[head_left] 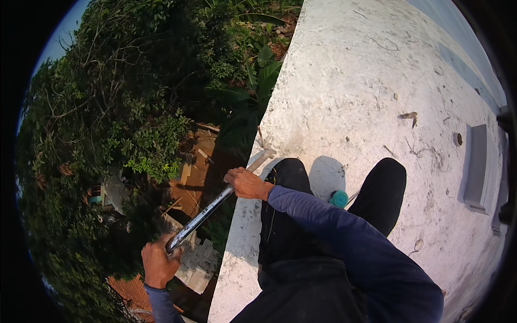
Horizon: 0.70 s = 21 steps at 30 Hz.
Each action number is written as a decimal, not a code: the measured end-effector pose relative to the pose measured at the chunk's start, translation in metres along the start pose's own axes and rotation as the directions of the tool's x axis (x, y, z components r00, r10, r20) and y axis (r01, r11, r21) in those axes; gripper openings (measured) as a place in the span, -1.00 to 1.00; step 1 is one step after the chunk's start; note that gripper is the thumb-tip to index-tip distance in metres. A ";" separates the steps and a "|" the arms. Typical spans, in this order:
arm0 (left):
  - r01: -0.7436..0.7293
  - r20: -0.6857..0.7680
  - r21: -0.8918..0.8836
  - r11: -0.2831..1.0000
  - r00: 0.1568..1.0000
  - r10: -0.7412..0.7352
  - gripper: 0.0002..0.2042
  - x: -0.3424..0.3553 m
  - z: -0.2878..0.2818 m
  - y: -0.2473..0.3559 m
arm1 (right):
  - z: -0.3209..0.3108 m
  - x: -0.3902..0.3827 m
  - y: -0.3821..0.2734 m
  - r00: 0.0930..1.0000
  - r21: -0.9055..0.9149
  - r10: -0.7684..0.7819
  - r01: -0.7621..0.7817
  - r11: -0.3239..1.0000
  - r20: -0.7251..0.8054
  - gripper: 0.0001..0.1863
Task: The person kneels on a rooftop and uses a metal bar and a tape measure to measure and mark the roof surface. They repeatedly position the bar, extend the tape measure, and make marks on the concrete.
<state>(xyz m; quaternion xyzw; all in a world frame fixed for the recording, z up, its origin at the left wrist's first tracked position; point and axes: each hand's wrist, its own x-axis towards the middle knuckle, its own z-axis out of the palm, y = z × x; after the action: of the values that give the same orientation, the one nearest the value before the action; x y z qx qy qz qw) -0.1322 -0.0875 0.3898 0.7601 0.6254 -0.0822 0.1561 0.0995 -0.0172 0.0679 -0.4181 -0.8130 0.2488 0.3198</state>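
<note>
I kneel at the edge of a white roof slab [344, 70], holding a long, scuffed metal bar [209, 210] diagonally over the drop. My left hand [160, 258] grips the bar's lower end beyond the edge. My right hand [246, 183] is wrapped round it higher up. The bar's upper end rests at the slab's edge beside a short thin upright piece [260, 134]; whether they touch I cannot tell. Between my knees lies a round teal object [339, 199].
The drop on my left shows trees [81, 134], bare earth [199, 156], corrugated sheets [194, 266] and a tiled roof [126, 290] below. A grey raised block [475, 167], a pipe stub [457, 139] and debris are on the slab to my right.
</note>
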 end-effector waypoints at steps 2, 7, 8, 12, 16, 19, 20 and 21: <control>0.089 -0.014 -0.143 0.986 0.996 -0.091 -0.71 0.002 -0.004 0.008 | 0.000 0.008 0.009 1.000 0.039 -0.019 0.019 0.999 0.017 -0.64; -0.119 -0.294 -0.457 0.881 0.956 -0.023 -0.75 0.003 0.013 0.004 | -0.006 0.020 0.025 0.989 0.056 -0.017 0.009 0.998 0.144 -0.62; -0.142 -0.335 -0.519 0.843 0.941 -0.048 -0.77 0.002 0.017 0.000 | -0.008 0.021 0.026 0.988 0.083 -0.009 -0.003 0.997 0.154 -0.63; -0.327 -0.558 -0.651 0.685 0.818 -0.140 -0.82 0.005 0.040 -0.016 | -0.014 0.026 0.032 0.987 0.158 -0.024 -0.001 0.987 0.158 -0.60; -0.421 -0.622 -0.722 0.550 0.742 -0.248 -0.83 0.020 0.063 -0.028 | -0.013 0.033 0.038 0.986 0.182 -0.030 -0.001 0.983 0.162 -0.58; -0.458 -0.618 -0.759 0.463 0.731 -0.290 -0.82 0.023 0.074 -0.034 | -0.009 0.035 0.040 0.981 0.196 -0.043 0.005 0.981 0.189 -0.56; -0.469 -0.646 -0.729 0.499 0.712 -0.275 -0.81 0.023 0.077 -0.036 | -0.008 0.034 0.040 0.977 0.201 -0.042 -0.001 0.980 0.209 -0.55; -0.428 -0.640 -0.723 0.542 0.709 -0.295 -0.80 0.023 0.080 -0.037 | -0.007 0.033 0.041 0.983 0.196 -0.063 0.029 0.980 0.171 -0.59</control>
<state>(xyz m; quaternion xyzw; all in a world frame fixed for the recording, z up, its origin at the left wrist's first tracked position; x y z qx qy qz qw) -0.1580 -0.0869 0.3023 0.5849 0.5619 0.5276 0.2524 0.1109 0.0331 0.0555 -0.3427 -0.8196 0.3549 0.2914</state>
